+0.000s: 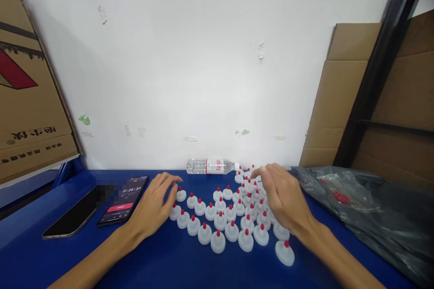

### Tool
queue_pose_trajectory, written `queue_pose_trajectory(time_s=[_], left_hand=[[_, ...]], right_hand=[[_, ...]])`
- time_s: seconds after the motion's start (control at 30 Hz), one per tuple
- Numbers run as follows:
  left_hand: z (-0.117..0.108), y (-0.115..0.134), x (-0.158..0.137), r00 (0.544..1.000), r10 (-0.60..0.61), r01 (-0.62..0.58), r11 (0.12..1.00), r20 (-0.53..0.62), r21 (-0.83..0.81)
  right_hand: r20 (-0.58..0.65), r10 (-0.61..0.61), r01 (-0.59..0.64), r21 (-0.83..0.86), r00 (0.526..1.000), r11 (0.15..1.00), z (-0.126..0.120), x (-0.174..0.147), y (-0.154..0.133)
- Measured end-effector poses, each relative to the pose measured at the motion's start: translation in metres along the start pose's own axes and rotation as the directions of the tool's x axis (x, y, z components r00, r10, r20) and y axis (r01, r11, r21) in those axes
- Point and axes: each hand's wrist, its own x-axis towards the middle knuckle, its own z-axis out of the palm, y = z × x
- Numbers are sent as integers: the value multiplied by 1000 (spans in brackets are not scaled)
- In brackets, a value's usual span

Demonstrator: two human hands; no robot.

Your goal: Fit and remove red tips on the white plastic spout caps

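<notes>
Left hand (pixel 156 202): lower frame, left of centre; fingers apart, beside white caps (pixel 218 243);
Right hand (pixel 280 196): lower right, above caps; cannot tell whether fingers grip

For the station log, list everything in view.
Red-tipped caps: roughly thirty or more, white, table centre
Bottle: 1, clear, lying near wall
Phones: 2, dark, table left
Plastic bag: 1, dark grey, table right
Red pieces: count unclear, red, at the bag
Printed box: 1, brown, far left
Cardboard panels: at least 2, brown, right
Post: 1, black, right
Table: 1, blue, foreground
Wall: 1, white, behind
Left grip: 1, bare, by leftmost caps
Right grip: 1, bare, above right-hand caps
</notes>
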Motion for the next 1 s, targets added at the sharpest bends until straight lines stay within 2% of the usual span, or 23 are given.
queue_pose_trajectory(time_s=[0.07,0.17,0.23,0.37,0.47,0.6,0.73,0.83,1.0], left_hand=[[-3,3,-1,997,73,-77,992,39,103],[-6,6,-3,989,108,-124,977,99,173],[-6,7,-4,985,107,-131,973,135,187],[-3,8,-5,971,111,-149,973,210,178],[-1,11,-6,965,112,-152,976,239,157],[-1,15,-7,961,114,-143,985,252,100],[1,17,-10,951,138,-148,989,276,14],[4,17,-12,950,147,-145,989,274,-29],[4,16,-10,979,94,-86,995,182,-50]], right_hand=[[81,-215,215,12,973,977,3,-6,-20],[199,-463,461,57,864,885,13,-20,-49],[232,-523,520,78,820,850,26,-32,-64],[164,-643,631,125,748,766,62,-54,-83],[187,-672,649,172,717,741,82,-64,-83],[375,-646,619,206,665,758,98,-71,-71],[537,-500,427,266,679,864,101,-74,-63],[593,-399,308,254,699,917,97,-73,-62],[564,-427,332,269,707,904,97,-73,-63]])
